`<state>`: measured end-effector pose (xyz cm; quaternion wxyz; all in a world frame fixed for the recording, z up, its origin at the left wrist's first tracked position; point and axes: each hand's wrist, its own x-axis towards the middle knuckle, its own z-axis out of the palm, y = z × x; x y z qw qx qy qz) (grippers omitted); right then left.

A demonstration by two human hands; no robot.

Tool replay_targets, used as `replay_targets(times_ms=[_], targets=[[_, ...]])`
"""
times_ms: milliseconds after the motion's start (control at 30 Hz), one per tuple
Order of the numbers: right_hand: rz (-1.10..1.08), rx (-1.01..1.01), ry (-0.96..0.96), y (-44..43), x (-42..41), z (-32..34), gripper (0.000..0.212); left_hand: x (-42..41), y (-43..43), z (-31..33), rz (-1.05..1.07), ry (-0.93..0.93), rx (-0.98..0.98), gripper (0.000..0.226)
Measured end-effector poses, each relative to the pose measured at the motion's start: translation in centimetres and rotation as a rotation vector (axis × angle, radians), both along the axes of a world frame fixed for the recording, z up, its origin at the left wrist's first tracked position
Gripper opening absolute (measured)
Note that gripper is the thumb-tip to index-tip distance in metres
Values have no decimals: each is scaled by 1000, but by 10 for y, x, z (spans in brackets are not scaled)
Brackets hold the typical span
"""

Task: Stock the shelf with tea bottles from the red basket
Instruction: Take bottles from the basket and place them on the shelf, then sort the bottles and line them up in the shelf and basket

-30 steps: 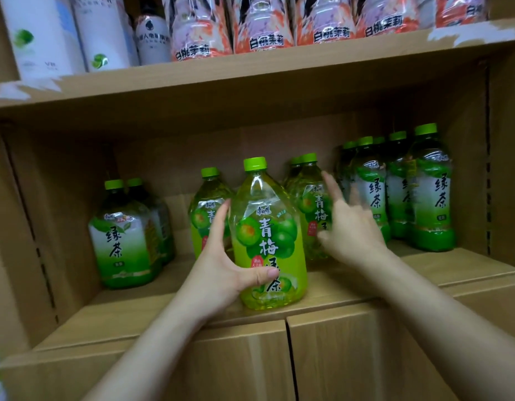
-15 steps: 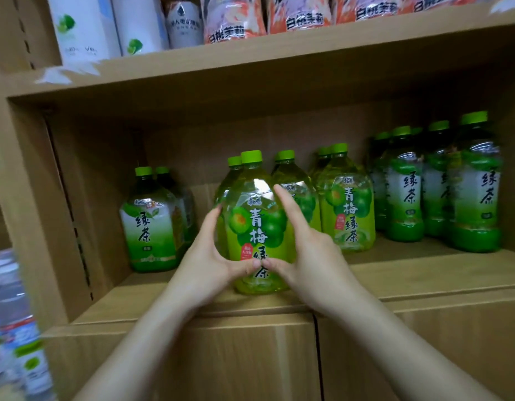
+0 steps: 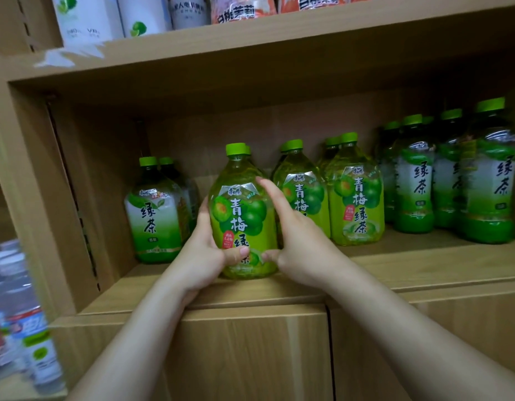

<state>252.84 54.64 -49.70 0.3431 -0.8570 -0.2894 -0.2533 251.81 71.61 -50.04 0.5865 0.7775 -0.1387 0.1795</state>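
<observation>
A yellow-green plum tea bottle point(image 3: 241, 209) with a green cap stands upright near the front of the wooden shelf point(image 3: 409, 267). My left hand point(image 3: 204, 253) wraps its left side, thumb across the lower label. My right hand point(image 3: 296, 235) grips its right side, fingers up along the label. To its right stand more plum tea bottles point(image 3: 354, 198). Darker green tea bottles stand at the left point(image 3: 155, 215) and in a row at the right point(image 3: 487, 192). The red basket is not in view.
The upper shelf board point(image 3: 250, 44) carries white cartons and peach tea packs. Below the shelf are closed wooden cabinet doors point(image 3: 250, 351). A vertical side panel point(image 3: 33, 198) bounds the shelf on the left; blurred water bottles point(image 3: 33, 342) stand beyond it.
My right hand came off the bottles at the right and closed on the front plum tea bottle, which now stands a little further left. The view has shifted left and closer.
</observation>
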Motion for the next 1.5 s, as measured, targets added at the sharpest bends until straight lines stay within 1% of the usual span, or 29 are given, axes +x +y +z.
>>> replay_targets(times_ms=[133,200,300,333,367,400,433,467,500,533,567,600,667,767,900,1000,1067,1167,1233,1300,1400,1433,1500], targets=[[-4,-14,-16,-3,1,0,121,-1,-2,2,28,8,6,107],[16,-28,24,-6,-2,0,119,-2,-5,3,84,26,33,110],[-6,14,77,-16,-11,3,108,-8,-11,6,211,17,97,117],[-23,39,74,-22,-16,6,100,-13,-15,8,298,-20,139,117],[-34,64,63,-31,-22,10,89,-18,-20,11,405,-92,184,112],[-38,84,48,-41,-30,14,77,-25,-26,12,496,-219,204,100],[-39,96,42,-52,-39,19,63,-33,-33,14,531,-393,182,84],[-35,103,42,-65,-50,24,49,-43,-42,16,498,-565,129,65],[-23,103,51,-78,-63,30,36,-52,-53,18,427,-686,88,48],[-4,102,72,-92,-77,36,26,-61,-66,19,337,-748,76,36],[17,101,102,-107,-93,41,19,-68,-80,19,238,-755,79,28],[36,94,127,-123,-109,44,15,-75,-97,18,133,-726,82,25],[26,44,154,-158,-139,48,13,-87,-133,12,-67,-631,85,24],[-66,-21,243,-217,-179,33,23,-96,-196,-8,-285,-515,128,26],[-308,29,375,-312,-236,-15,32,-116,-291,-45,-573,-368,183,30],[-490,115,445,-376,-284,-48,34,-138,-362,-74,-748,-275,313,36],[-591,182,484,-416,-315,-72,30,-152,-404,-95,-830,-249,412,36],[-692,301,547,-469,-351,-120,18,-169,-459,-132,-917,-191,501,33],[-766,372,617,-498,-366,-160,14,-177,-487,-156,-968,-157,565,34],[-834,380,728,-522,-371,-204,12,-186,-513,-177,-1045,-115,675,34],[-876,378,926,-548,-365,-268,15,-200,-548,-202,-1126,-109,870,25],[-884,350,973,-554,-361,-287,20,-204,-559,-208,-1133,-128,926,19],[-892,274,1047,-562,-356,-320,36,-212,-578,-218,-1132,-181,1008,17]])
